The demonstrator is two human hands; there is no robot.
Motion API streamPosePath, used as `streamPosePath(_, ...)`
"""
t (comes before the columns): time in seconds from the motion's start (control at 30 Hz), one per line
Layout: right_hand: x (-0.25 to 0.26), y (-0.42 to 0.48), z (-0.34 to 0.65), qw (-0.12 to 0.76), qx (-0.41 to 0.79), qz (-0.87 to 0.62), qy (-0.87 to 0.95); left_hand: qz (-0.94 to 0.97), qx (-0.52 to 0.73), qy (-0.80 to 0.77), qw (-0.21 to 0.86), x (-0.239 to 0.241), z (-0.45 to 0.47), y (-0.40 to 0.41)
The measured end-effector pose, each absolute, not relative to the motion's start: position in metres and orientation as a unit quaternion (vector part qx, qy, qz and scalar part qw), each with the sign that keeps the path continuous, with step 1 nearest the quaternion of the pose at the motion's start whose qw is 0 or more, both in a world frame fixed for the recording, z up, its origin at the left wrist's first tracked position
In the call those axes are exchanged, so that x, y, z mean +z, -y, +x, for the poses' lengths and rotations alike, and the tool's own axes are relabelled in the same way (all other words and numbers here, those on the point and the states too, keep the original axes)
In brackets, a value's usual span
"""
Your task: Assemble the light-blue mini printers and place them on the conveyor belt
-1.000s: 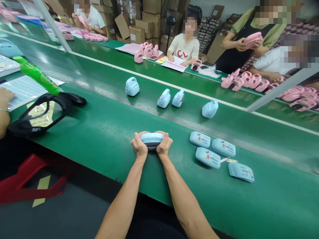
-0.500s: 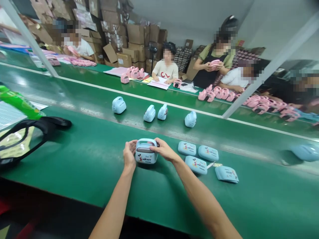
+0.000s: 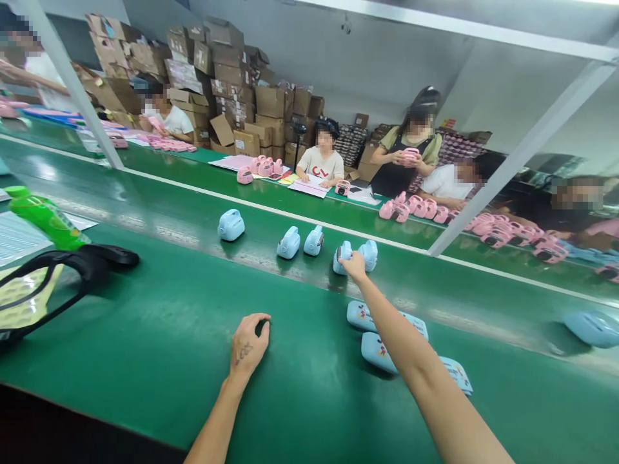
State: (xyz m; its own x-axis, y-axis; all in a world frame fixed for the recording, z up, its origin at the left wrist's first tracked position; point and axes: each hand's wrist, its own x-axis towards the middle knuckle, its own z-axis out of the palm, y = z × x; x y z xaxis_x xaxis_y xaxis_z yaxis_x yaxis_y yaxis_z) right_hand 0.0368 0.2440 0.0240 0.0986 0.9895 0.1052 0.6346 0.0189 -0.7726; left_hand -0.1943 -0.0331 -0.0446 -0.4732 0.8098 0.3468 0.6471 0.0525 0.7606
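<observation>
1 blue device (image 3: 341,256) is gripped by the right hand (image 3: 355,265); left hand (image 3: 247,345) rests half-curled, empty.

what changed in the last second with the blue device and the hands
The right hand carried the blue device forward onto the belt, beside another blue unit, and grips its top. The left hand let go and rests on the green table. The printed blue shells lie as before.
</observation>
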Motion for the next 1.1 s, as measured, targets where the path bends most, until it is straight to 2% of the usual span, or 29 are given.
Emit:
streamPosePath(0.2,0.031,-0.239,0.002,0.399,0.185,-0.589,0.678,0.511,0.46,-0.723,0.063,-0.046,-0.192,0.034)
streamPosePath(0.3,0.035,-0.245,-0.039,0.37,0.246,-0.517,0.732,0.513,0.458,-0.723,0.063,-0.045,-0.192,0.036)
streamPosePath(0.47,0.034,-0.261,-0.087,0.321,0.338,-0.516,0.718,0.513,0.472,-0.715,0.062,-0.045,-0.196,0.035)
streamPosePath(0.73,0.048,-0.225,-0.073,0.366,0.401,-0.539,0.644,0.506,0.472,-0.717,0.082,-0.049,-0.203,0.031)
streamPosePath(0.93,0.051,-0.121,-0.051,0.351,0.533,-0.442,0.63,0.499,0.558,-0.642,0.168,-0.03,-0.193,0.031)
streamPosePath(1.03,0.049,-0.073,-0.036,0.331,0.682,-0.33,0.563,0.493,0.582,-0.599,0.243,-0.012,-0.185,0.038)
streamPosePath(1.1,0.052,-0.052,-0.019,0.33,0.721,-0.287,0.538,0.447,0.585,-0.608,0.296,-0.006,-0.181,0.044)
